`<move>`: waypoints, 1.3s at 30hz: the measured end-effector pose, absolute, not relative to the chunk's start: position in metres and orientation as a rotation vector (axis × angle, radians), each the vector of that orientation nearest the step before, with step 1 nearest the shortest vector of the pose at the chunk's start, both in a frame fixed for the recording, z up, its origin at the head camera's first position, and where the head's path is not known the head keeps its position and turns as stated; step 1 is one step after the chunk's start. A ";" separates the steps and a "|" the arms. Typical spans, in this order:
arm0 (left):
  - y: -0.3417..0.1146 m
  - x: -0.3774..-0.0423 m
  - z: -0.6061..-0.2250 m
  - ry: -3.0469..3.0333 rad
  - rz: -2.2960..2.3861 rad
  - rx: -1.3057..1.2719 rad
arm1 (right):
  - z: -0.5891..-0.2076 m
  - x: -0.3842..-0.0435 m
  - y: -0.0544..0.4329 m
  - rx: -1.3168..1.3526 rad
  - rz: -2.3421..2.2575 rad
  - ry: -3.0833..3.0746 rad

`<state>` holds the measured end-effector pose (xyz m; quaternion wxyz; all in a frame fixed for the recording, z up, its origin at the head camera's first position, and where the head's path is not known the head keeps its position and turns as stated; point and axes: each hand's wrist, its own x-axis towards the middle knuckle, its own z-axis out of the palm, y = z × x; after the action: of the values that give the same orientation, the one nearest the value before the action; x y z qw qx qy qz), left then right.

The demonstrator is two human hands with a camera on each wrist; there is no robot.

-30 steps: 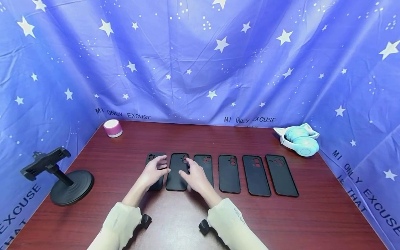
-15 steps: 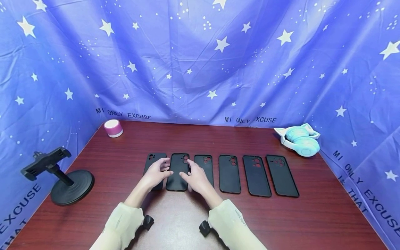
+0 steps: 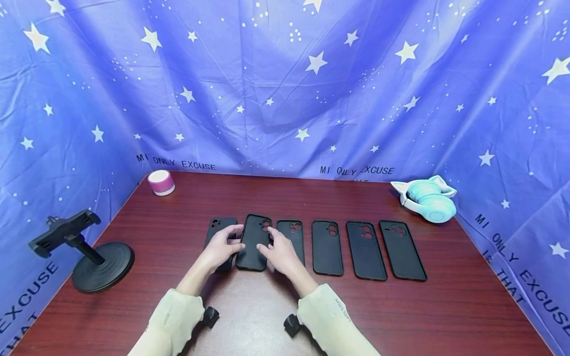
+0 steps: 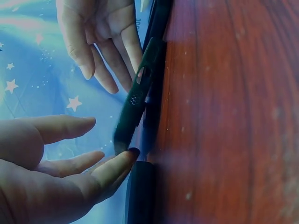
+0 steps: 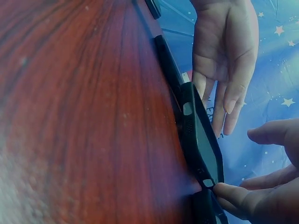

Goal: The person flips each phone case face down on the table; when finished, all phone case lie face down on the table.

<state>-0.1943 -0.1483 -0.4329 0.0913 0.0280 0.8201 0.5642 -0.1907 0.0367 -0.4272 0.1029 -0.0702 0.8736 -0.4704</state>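
Note:
Second from the left in a row of black phone cases, one phone case [image 3: 255, 249] is slightly raised and tilted, its camera cutout at the far right. My left hand [image 3: 221, 247] reaches over the leftmost phone case [image 3: 214, 228] and touches the raised case's left edge with its fingertips. On the opposite edge, the fingers of my right hand [image 3: 280, 250] touch the same case. Both wrist views show fairly straight fingers at the raised case [image 4: 135, 100], thumbs held apart from it. The right wrist view shows its rim and edge openings [image 5: 194, 133].
Right of the hands lie more phone cases, the nearest [image 3: 296, 237] partly covered by my right hand. A black phone stand [image 3: 100, 264] stands left, a pink-and-white cylinder [image 3: 161, 183] back left, and cat-ear headphones [image 3: 427, 200] back right. A starry blue curtain [image 3: 285, 99] surrounds the table [image 3: 249, 316].
My left hand has moved right, from the leftmost case to the second case's edge. That case has risen and tilted off the table. My right hand has barely moved.

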 end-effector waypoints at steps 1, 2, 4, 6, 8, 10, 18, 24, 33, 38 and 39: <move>-0.148 -0.194 -0.433 2.435 1.682 0.081 | -0.427 -0.191 0.037 -0.206 -1.390 2.577; -0.149 -0.195 -0.434 2.438 1.682 0.076 | -0.428 -0.191 0.036 -0.204 -1.392 2.576; -0.149 -0.195 -0.434 2.444 1.682 0.063 | -0.428 -0.191 0.036 -0.207 -1.395 2.572; -0.150 -0.196 -0.434 2.444 1.680 0.056 | -0.428 -0.192 0.036 -0.212 -1.394 2.569; -0.150 -0.196 -0.434 2.435 1.674 0.057 | -0.428 -0.192 0.036 -0.214 -1.395 2.559; -0.150 -0.197 -0.434 2.412 1.692 0.048 | -0.429 -0.192 0.036 -0.223 -1.394 2.560; -0.151 -0.198 -0.434 2.364 1.743 0.047 | -0.429 -0.191 0.034 -0.262 -1.450 2.570; -0.148 -0.198 -0.432 2.370 1.770 0.105 | -0.432 -0.191 0.032 -0.297 -1.411 2.589; -0.145 -0.197 -0.430 2.326 1.870 0.216 | -0.431 -0.188 0.032 -0.226 -1.559 2.477; -0.144 -0.196 -0.429 2.367 1.853 0.296 | -0.431 -0.188 0.030 -0.178 -1.650 2.385; -0.144 -0.196 -0.429 2.376 1.849 0.306 | -0.432 -0.188 0.029 -0.173 -1.668 2.373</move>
<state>-0.1962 -0.1436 -0.4292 0.0576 0.1010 0.7837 0.6101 -0.1878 0.0290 -0.4317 0.1178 -0.0592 0.8110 -0.5700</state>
